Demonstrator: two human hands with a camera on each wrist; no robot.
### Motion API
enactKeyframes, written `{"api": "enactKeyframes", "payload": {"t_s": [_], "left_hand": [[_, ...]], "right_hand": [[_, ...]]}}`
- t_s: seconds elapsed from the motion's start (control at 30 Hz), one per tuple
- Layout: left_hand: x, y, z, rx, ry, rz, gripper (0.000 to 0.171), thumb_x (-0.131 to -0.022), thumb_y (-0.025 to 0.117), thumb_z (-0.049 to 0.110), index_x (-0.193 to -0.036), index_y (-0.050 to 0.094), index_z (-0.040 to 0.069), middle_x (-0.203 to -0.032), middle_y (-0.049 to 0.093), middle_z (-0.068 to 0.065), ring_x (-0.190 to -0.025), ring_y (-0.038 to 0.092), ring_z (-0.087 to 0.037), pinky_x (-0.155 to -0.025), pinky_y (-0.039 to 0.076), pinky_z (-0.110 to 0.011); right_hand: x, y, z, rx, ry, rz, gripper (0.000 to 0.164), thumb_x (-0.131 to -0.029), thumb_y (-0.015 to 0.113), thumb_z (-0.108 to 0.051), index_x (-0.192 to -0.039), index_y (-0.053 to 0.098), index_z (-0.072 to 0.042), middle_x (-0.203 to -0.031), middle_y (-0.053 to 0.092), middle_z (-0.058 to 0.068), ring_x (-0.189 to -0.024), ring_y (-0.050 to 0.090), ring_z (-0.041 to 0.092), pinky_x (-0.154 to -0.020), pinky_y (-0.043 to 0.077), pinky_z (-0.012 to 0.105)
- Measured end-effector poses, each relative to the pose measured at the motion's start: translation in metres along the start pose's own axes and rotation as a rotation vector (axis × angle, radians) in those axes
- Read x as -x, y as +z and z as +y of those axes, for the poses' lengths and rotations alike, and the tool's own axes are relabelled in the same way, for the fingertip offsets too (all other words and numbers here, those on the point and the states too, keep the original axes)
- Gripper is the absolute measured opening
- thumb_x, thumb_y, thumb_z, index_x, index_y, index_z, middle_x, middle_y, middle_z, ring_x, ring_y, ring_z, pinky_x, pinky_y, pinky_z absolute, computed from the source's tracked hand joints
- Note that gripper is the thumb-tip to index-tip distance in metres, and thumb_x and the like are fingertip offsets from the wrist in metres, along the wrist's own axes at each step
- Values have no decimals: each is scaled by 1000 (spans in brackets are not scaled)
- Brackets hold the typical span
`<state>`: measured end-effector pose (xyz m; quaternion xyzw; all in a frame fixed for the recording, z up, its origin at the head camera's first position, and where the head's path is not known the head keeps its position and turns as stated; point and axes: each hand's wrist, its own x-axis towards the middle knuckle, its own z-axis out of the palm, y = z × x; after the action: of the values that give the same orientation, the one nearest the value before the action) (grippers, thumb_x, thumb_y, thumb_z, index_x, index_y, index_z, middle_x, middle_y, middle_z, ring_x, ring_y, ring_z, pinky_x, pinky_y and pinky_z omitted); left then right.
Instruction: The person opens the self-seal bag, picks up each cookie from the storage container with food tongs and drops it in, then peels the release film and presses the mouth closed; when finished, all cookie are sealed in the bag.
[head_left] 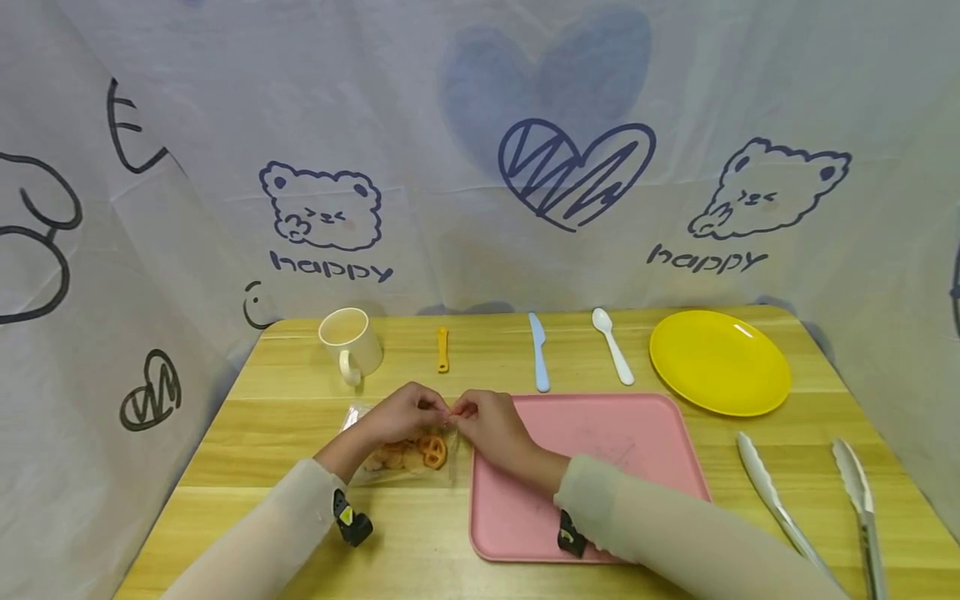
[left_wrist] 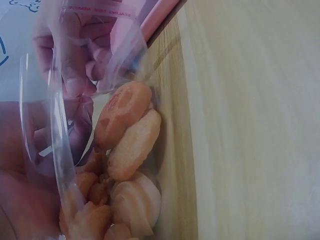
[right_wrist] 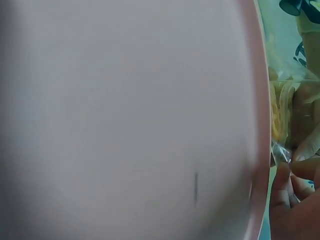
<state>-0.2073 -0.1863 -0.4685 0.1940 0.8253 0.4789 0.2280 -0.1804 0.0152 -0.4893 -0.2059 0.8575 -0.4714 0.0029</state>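
A clear plastic bag of cookies and pretzels (head_left: pixel 433 451) lies left of the pink tray, its top edge raised between both hands. My left hand (head_left: pixel 406 414) pinches the edge of the bag with thumb and finger. Right beside it, my right hand (head_left: pixel 492 427) pinches the same edge, fingertips nearly touching the left ones. In the left wrist view, oval cookies (left_wrist: pixel 123 116) and a swirled cookie (left_wrist: pixel 136 204) show through the clear plastic. The right wrist view catches my right hand (right_wrist: pixel 296 205) at its lower right edge, partly cut off.
The pink tray (head_left: pixel 600 433) lies under my right forearm. Along the back stand a cream mug (head_left: pixel 360 340), a short yellow handle-like piece (head_left: pixel 442 350), a light blue knife (head_left: pixel 538 350), a white spoon (head_left: pixel 613 346) and a yellow plate (head_left: pixel 720 362). Metal tongs (head_left: pixel 862 500) lie at right.
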Motion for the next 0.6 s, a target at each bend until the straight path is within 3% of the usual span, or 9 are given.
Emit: {"api": "enactKeyframes", "payload": {"t_s": [0.37, 0.6], "left_hand": [[0, -2, -4, -9, 32, -6, 22, -98, 54, -2, -100, 75, -7, -90, 73, -16, -67, 51, -13, -58, 42, -20], [1, -2, -3, 36, 28, -25, 21, -98, 55, -3, -100, 74, -10, -91, 73, -20, -67, 51, -13, -58, 42, -20]], "right_hand": [[-6, 3, 3, -35, 55, 18, 8, -90, 82, -16, -86, 77, -11, -79, 74, -2, -68, 66, 2, -62, 55, 20], [-9, 4, 5, -85, 75, 11, 9, -92, 79, -11, -83, 78, -11, -73, 73, -2, -64, 65, 6, -58, 54, 20]]}}
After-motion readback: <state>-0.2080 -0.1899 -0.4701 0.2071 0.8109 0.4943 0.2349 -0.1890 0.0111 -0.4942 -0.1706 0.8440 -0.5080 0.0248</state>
